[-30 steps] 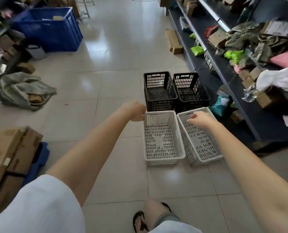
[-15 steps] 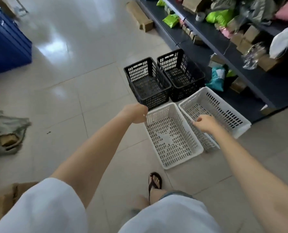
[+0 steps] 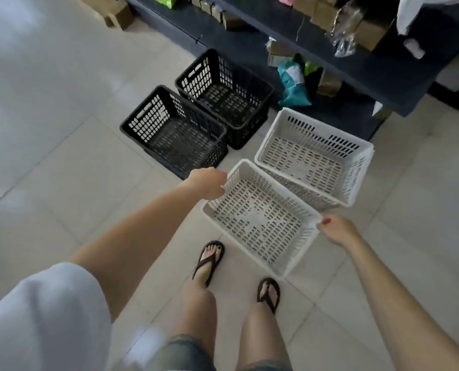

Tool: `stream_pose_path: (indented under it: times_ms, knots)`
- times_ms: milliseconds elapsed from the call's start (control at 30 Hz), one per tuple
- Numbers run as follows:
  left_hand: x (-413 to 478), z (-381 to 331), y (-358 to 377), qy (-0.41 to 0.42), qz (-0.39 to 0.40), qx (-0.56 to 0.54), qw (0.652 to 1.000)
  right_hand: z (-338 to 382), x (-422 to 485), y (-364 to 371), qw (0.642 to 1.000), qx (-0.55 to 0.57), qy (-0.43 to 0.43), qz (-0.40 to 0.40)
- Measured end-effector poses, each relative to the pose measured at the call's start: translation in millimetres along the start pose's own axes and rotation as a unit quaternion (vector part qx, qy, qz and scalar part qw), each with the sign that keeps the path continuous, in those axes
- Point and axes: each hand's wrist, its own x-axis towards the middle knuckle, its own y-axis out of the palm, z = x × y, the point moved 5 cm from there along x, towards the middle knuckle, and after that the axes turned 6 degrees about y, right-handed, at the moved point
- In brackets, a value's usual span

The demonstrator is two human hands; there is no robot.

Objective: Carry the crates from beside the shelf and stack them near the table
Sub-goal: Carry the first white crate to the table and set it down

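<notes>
Two white slatted crates lie on the tiled floor beside the dark shelf (image 3: 357, 62). The near white crate (image 3: 260, 218) is in front of my feet. My left hand (image 3: 207, 183) is closed on its far left rim. My right hand (image 3: 335, 231) grips its right rim, fingers curled over the edge. The far white crate (image 3: 314, 156) sits just behind it, against the shelf. Two black crates (image 3: 175, 135) (image 3: 223, 95) stand side by side further left.
The shelf holds cardboard boxes, plastic wrap and a teal bag (image 3: 292, 84) on its lowest board. A cardboard box (image 3: 113, 12) lies on the floor at the top. My sandalled feet (image 3: 209, 261) stand right below the near crate. Open tile stretches to the left.
My view has swung down and closer to the crates. My right hand moved from the far white crate to the near crate's right rim; my left hand stays at its left rim.
</notes>
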Motion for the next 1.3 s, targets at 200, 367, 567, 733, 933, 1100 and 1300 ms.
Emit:
stream_pose_path:
  times_ms: [200,367,567,733,933,1100,1300]
  knots:
    - [109,41,45,0.034,0.023,0.005,0.999,-12,72,82,0.989,0.067,0.11,0.07]
    - [225,62,119,0.034,0.031,0.023,0.999,-43,156,157,0.979,0.092,0.177,0.052]
    - [323,70,210,0.04,0.063,0.054,0.996,-71,226,229,0.962,0.109,0.248,0.012]
    - [367,88,260,0.011,0.065,0.037,0.997,-86,260,272,0.955,0.134,0.265,0.005]
    - [371,92,268,-0.009,0.016,0.043,0.999,-102,264,293,0.941,0.151,0.302,0.002]
    - [356,82,256,-0.006,0.0,0.068,0.998,-115,254,291,0.954,0.127,0.271,-0.033]
    - [317,58,224,0.011,0.007,0.077,0.997,-138,214,265,0.958,0.128,0.248,-0.061]
